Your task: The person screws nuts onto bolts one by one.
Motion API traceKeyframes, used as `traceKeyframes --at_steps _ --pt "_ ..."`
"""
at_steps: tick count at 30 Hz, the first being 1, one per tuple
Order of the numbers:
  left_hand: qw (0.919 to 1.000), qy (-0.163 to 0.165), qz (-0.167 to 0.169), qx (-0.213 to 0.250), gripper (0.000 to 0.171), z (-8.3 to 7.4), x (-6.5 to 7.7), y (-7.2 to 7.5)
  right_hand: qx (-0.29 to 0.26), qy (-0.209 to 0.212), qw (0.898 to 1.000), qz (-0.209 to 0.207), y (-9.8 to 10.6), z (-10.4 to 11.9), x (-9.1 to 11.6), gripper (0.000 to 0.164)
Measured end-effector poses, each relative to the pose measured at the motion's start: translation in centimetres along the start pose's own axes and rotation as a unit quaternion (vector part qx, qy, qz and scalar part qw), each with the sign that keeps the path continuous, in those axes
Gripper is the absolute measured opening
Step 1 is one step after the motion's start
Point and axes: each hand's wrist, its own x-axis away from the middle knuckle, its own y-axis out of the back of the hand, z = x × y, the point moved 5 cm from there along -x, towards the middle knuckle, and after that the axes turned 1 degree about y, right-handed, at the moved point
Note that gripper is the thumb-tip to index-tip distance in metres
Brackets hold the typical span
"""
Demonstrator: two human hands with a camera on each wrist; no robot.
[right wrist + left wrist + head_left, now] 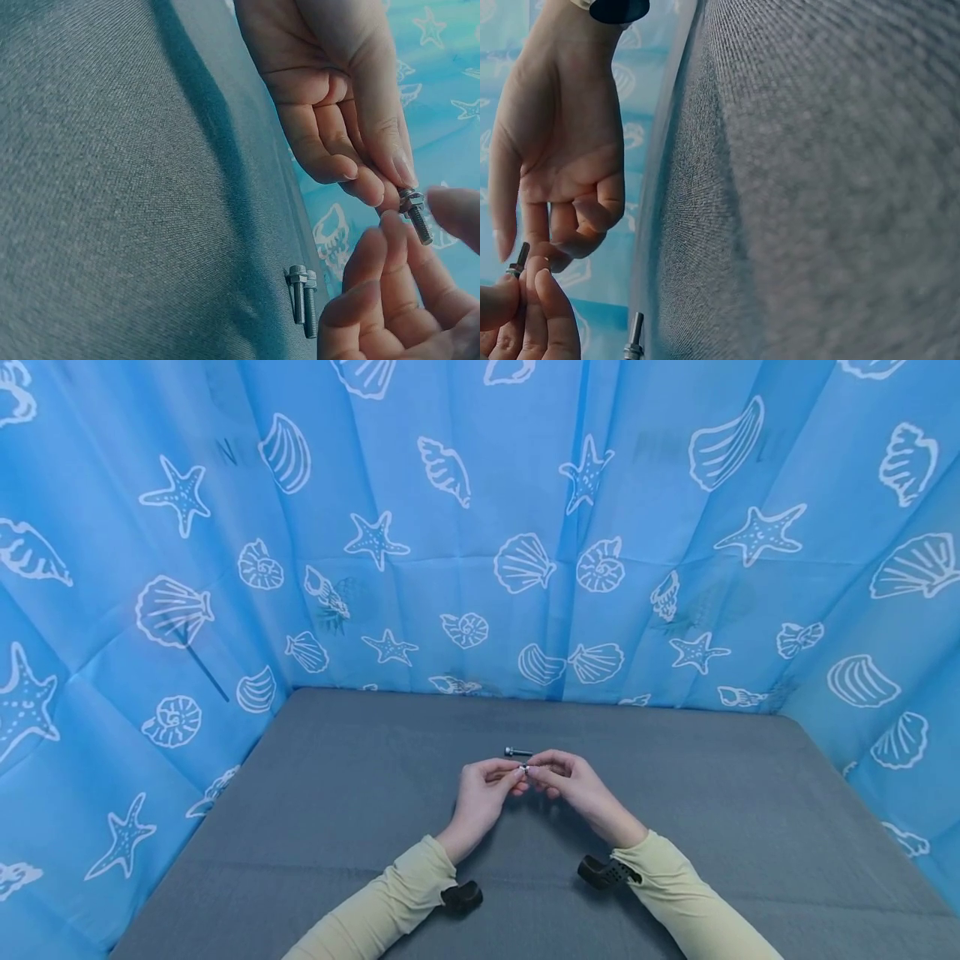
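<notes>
My left hand (482,793) pinches a small metal bolt (418,214) by its head end between thumb and fingers. A nut sits on the bolt close under the head, and the threaded end points toward my right hand (573,783). In the right wrist view the right thumb (456,217) stands a little apart from the bolt, with the other fingers bent loosely below it. Whether a right fingertip touches the nut cannot be told. Just beyond both hands, two more bolts (304,300) with nuts lie side by side on the grey cloth.
A grey cloth-covered table (360,827) stretches under both arms. Blue curtains (465,568) printed with shells and starfish stand around its back and sides. Black wrist cameras (461,897) hang at the cuffs of the pale yellow sleeves.
</notes>
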Motion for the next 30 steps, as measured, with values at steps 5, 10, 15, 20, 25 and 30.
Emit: traceKeyframes --at_steps 5,10,15,20,25,30 --pt "1.0 0.001 0.0 -0.005 0.015 -0.06 -0.07 -0.05 0.007 0.002 1.0 0.003 -0.01 0.23 0.16 0.032" --pt "1.0 0.004 0.001 -0.002 0.015 -0.28 -0.14 -0.08 0.0 -0.016 1.0 0.002 -0.11 0.97 0.32 0.031" --pt "0.9999 0.011 0.002 -0.002 0.016 -0.47 -0.13 -0.04 -0.018 -0.002 1.0 0.004 0.17 0.41 -0.21 0.028" --pt "0.9999 0.013 0.003 -0.002 0.018 -0.57 -0.13 -0.12 0.001 -0.01 1.0 -0.006 0.23 0.19 -0.21 0.031" --pt "0.9999 0.015 0.004 0.001 0.017 -0.68 -0.11 -0.14 -0.009 -0.006 1.0 -0.009 0.14 0.18 -0.14 0.032" --pt "0.9999 0.014 0.005 0.001 0.016 -0.64 -0.1 -0.13 -0.011 0.01 1.0 -0.007 0.15 0.37 -0.15 0.03"
